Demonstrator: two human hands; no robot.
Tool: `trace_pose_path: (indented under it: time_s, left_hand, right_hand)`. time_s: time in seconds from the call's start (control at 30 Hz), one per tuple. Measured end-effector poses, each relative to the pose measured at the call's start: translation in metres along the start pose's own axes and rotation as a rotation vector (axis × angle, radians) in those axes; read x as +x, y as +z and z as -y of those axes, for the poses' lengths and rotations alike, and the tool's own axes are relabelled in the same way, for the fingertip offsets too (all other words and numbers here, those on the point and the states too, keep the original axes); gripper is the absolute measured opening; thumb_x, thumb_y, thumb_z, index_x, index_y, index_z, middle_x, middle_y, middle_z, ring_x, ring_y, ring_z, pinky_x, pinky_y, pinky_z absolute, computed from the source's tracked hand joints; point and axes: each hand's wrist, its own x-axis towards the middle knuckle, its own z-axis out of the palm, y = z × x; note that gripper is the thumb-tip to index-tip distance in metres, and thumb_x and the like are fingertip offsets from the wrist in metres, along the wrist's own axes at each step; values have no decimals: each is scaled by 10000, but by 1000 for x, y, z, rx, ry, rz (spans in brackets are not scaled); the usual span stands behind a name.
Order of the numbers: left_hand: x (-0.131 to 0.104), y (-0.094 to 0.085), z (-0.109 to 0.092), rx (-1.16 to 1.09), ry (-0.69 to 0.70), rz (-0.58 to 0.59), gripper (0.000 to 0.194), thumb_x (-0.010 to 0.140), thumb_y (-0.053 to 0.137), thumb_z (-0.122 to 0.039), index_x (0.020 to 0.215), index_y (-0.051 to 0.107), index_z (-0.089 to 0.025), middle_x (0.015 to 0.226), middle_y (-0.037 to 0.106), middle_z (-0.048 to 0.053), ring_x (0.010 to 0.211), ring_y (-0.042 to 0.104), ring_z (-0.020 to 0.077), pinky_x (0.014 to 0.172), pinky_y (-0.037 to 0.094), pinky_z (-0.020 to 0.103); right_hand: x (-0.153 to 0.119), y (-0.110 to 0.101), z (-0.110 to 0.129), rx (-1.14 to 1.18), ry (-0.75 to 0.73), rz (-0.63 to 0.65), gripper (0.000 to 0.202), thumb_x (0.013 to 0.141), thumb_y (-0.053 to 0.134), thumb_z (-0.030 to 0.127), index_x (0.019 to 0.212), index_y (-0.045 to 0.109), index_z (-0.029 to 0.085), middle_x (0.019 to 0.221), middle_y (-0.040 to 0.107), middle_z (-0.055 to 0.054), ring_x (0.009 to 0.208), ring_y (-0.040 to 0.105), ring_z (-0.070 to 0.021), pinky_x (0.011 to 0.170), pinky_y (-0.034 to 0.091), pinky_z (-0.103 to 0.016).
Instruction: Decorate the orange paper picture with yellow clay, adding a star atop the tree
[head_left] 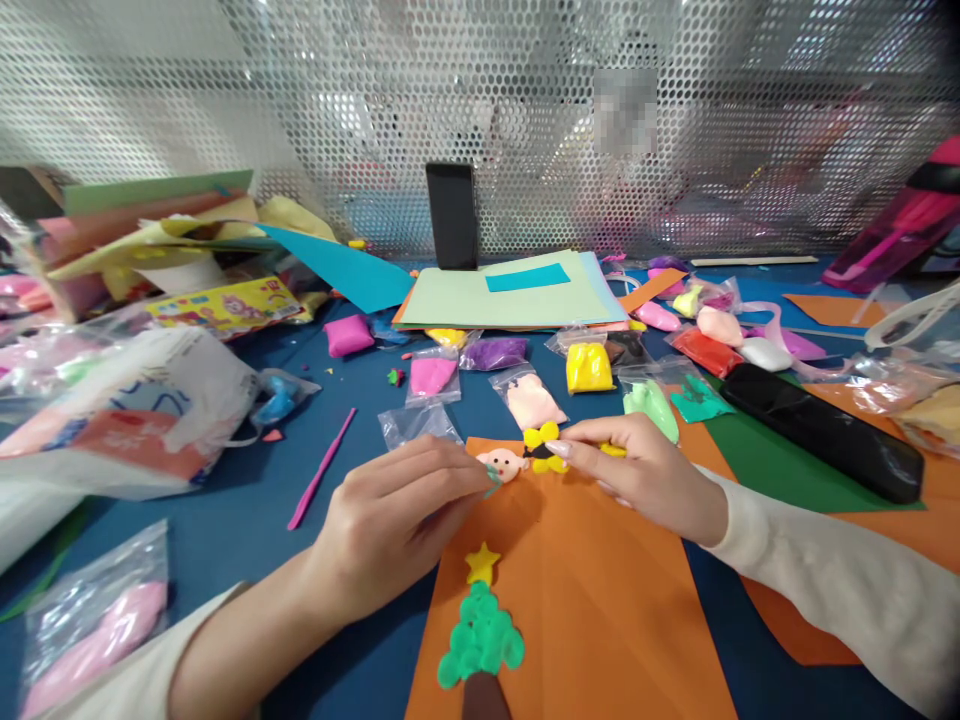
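Observation:
On the orange sheet (600, 580), near its top edge, lies a small pale-pink clay face (505, 463) with dark eyes. My left hand (420, 510) reaches over its left side, fingers pressed together. A bit of teal shows at those fingertips; I cannot tell if it is clay. Beside the face is a yellow clay flower shape (540, 440) with a black middle, which my right hand (637, 465) pinches between thumb and forefinger. More yellow clay shows behind that hand. Lower on the sheet is a green clay tree (480, 635) with a yellow star (482, 563) and brown trunk (486, 697).
Several bags of coloured clay, including a yellow one (589, 367), lie beyond the sheet. A pink modelling tool (322, 470) is at left, near a white plastic bag (135, 410). A black case (825, 430) lies right; a phone (452, 215) stands against perforated metal (360, 120).

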Motion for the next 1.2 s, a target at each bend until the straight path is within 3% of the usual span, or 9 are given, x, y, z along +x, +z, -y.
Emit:
trace_pose_path:
  time_s: [0.07,0.17,0.3,0.43,0.9,1.2]
  left_hand:
    - [2,0,-5,-35,20,0,131,838,556,-35,898,598,-144,790,641,24,764,605,100,705,524,209]
    - [4,1,-10,39,36,-7,133,843,563,-67,914,627,-158,846,625,45,818,574,135,714,514,269]
    - [7,6,-11,151,44,-76,133,832,588,-119,889,644,-225,942,588,52,923,533,200,734,480,362]
    - [8,10,-11,146,29,-76,138,840,576,-124,914,640,-221,1029,565,70,966,526,214,760,472,384]
    - [4,10,-6,301,45,-47,179,817,563,-135,962,623,-222,1099,590,96,1005,543,254,816,448,440]
    - [0,6,-10,56,11,72,304,841,456,-174,1130,548,-178,1191,531,132,1064,520,263,866,459,442]
  right_hand:
    - [-3,8,3,173,112,22,350,832,549,442,645,553,147,498,341,57,449,284,-59,440,203,-231]
    - [-7,19,5,274,146,55,323,825,560,427,655,536,153,471,272,82,416,234,-44,416,158,-229]
    - [-11,28,6,387,139,133,270,852,510,364,681,528,156,481,306,83,401,249,-38,400,175,-221]
    - [-12,30,5,494,113,186,229,854,506,310,684,507,156,512,326,83,420,259,-35,409,197,-210]
    - [-10,27,9,663,241,151,288,810,585,407,677,534,157,426,334,103,335,242,-27,324,150,-195]
    - [-8,29,3,542,140,70,327,745,688,446,674,584,144,467,356,94,385,280,-21,362,194,-195]
